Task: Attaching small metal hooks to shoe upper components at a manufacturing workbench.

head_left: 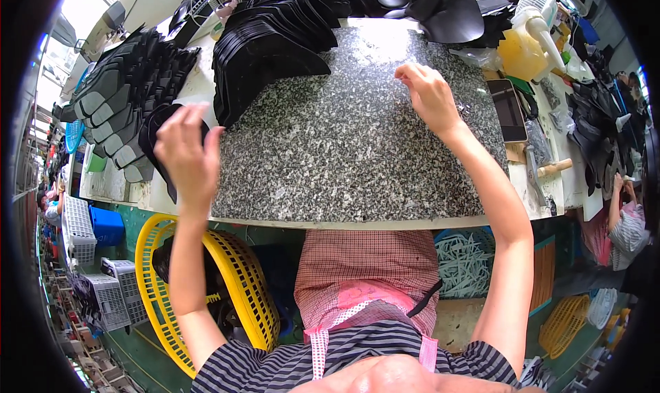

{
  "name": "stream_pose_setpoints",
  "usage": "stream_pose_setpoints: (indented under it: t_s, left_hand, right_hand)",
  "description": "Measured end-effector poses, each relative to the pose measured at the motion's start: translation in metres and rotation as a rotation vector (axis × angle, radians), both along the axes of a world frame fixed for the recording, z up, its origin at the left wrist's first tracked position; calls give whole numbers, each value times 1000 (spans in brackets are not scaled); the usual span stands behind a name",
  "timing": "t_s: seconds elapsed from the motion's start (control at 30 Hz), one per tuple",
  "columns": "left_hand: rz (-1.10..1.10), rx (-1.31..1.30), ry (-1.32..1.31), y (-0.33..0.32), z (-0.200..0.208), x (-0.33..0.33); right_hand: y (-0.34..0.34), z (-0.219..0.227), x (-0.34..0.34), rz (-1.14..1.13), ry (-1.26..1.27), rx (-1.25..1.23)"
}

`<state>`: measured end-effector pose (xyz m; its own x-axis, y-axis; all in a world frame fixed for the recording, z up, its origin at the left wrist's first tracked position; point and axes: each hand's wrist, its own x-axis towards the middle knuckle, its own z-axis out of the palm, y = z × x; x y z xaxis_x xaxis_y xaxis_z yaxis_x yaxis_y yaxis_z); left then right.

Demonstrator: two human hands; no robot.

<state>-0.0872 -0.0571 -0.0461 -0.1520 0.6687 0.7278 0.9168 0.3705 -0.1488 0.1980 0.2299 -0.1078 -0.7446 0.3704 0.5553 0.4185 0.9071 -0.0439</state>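
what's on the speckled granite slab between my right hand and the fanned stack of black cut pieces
Nothing: in the head view, bare speckled granite slab runs from the right hand to the fanned stack of black cut pieces.

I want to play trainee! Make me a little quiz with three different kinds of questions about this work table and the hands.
1. True or false: the right hand rests on the speckled stone slab.
2. Which is nearest the left hand? A) the yellow jug B) the black flat pieces at the table's left edge C) the phone
3. Fill in: under the table, by the person's left arm, stands a ______ basket.

Key: 1 true; 2 B; 3 yellow
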Motion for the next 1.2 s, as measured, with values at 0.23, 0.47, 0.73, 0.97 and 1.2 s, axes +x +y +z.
stream_pose_setpoints:
  t_s: [0.23,0.47,0.73,0.97,1.2]
  left_hand:
    - [-755,-105,-1714,25,-25,124]
    - [-862,-319,-2036,30,-31,161]
    - [-858,-438,-2069,21,-32,171]
    - [-997,-618,-2253,18,-37,164]
    - [-1072,-639,-2145,16,-30,160]
  right_hand:
    - [-126,30,18,423,384,-970]
    - [-141,31,61,476,474,-1111]
    - [-144,38,71,632,408,-758]
    - [-150,53,70,839,342,-609]
    - [-155,44,71,801,256,-598]
